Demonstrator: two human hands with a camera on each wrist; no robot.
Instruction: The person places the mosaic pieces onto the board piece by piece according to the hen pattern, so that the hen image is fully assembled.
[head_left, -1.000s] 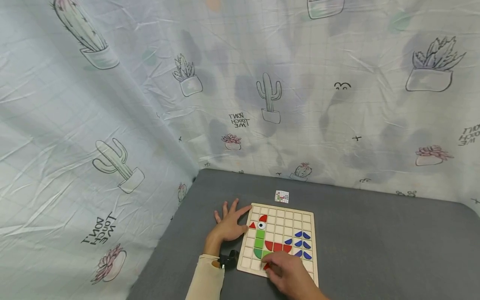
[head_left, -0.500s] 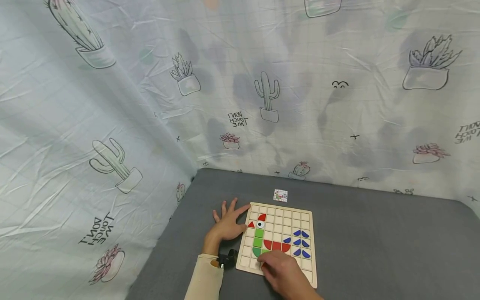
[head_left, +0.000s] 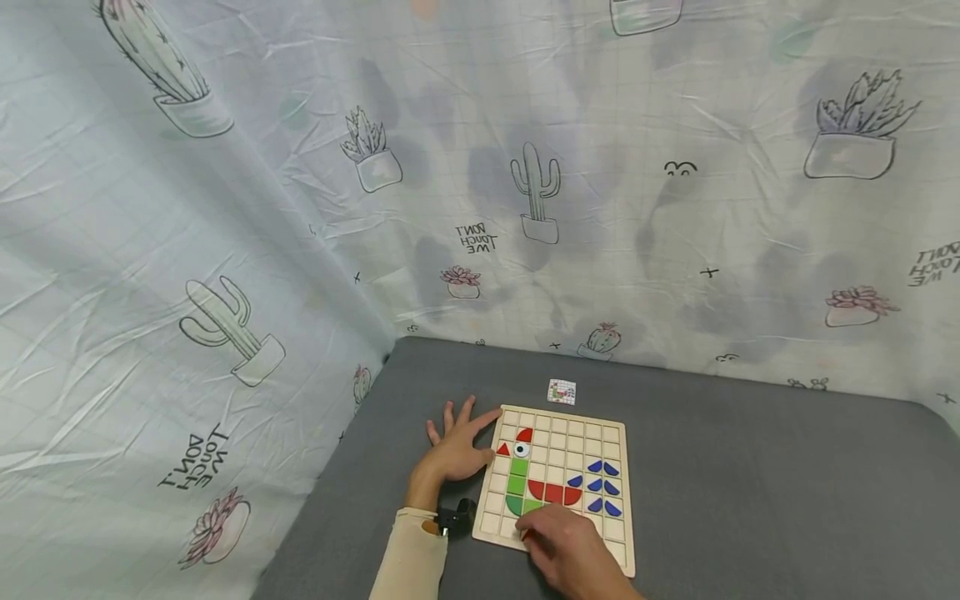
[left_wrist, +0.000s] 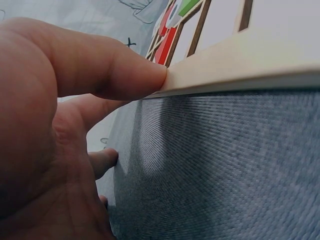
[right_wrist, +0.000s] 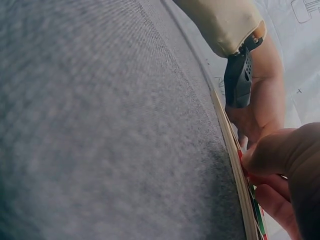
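Observation:
A wooden grid board (head_left: 567, 442) lies on the grey table, bearing coloured tiles in the shape of a bird. My left hand (head_left: 453, 454) spreads along its left edge, thumb and index finger touching the rim; in the left wrist view the thumb (left_wrist: 125, 70) rests against the board's side. Over the bottom row, my right hand (head_left: 566, 546) pinches a small red piece (head_left: 527, 536), mostly covered by the fingers. Near it are green tiles (head_left: 517, 483), red tiles (head_left: 553, 493), a white eye tile (head_left: 521, 450), a red triangle (head_left: 503, 449) and several blue pieces (head_left: 595, 485).
Behind the board lies a small printed card (head_left: 562, 392) with a coloured grid picture. A black wrist camera (head_left: 457, 518) sits on the left wrist beside the board. Cactus-print curtains (head_left: 600, 208) hang behind and to the left of the grey table (head_left: 750, 467).
My right hand has shifted slightly left over the bottom row, and the red piece now shows less below its fingers. The blue pieces at right are more uncovered. My left hand stays on the edge.

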